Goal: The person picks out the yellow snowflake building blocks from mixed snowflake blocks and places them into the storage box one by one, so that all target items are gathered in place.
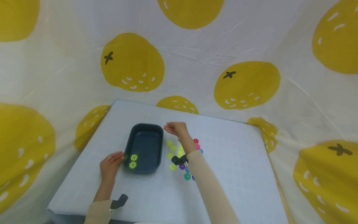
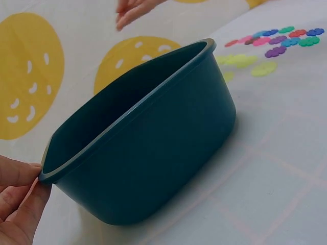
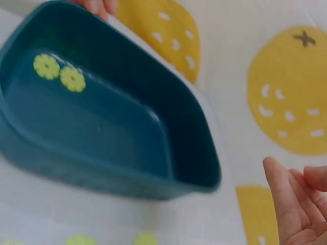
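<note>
Tabletop carries tray, long axis running near to far, between both hands. Left hand pinches its left rim; right hand, fingers extended, nothing visibly held, hovers by the far-right corner, nearer the loose yellow discs.

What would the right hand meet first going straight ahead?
Probably the rim of the tub: in the head view, the right hand points toward its far right corner. Height is unclear, so it might pass above.
</note>
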Motion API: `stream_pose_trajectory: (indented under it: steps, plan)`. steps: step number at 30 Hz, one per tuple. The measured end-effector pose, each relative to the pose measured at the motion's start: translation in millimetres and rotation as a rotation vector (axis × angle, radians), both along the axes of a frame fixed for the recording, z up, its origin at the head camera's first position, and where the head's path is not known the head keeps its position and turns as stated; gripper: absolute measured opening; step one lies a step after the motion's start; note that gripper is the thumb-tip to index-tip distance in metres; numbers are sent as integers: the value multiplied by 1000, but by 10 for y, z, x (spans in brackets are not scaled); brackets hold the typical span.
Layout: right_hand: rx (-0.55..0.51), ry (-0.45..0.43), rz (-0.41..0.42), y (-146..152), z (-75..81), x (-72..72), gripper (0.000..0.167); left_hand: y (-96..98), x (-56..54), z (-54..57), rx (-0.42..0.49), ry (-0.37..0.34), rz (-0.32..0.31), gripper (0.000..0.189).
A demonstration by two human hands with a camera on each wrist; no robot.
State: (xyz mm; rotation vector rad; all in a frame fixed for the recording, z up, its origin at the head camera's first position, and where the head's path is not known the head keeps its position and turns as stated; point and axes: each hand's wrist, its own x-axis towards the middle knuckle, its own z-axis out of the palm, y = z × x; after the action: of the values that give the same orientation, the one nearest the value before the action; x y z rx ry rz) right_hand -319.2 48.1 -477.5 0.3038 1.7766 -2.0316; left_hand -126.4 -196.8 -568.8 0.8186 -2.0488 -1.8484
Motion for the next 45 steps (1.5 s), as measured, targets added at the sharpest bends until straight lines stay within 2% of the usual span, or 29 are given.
stream_pose_trajectory:
  steps: [8, 15, 19, 22, 32, 36, 45]
  plan:
    - [-35, -65, -141, 496, -86, -127, 32, 0, 2, -5, 1, -1, 15, 33]
    - [-25, -78, -198, 816, -160, -144, 35, 9, -3, 2, -9, -6, 12, 33]
    - [-56, -103, -249, 937, -256, -171, 34, -2, 2, -11, -18, -13, 7, 34]
    - [-37, -129, -270, 1007, -339, -181, 33, -8, 0, -18, -22, -7, 1, 34]
    - [58, -190, -312, 1080, -626, -160, 27, 14, -1, 24, -29, -5, 8, 33]
    - [79, -197, -307, 1087, -702, -144, 30, 16, -8, 22, -8, -4, 17, 33]
    - [227, -158, -251, 1039, -822, -115, 34, -13, -19, -21, 6, -6, 14, 35]
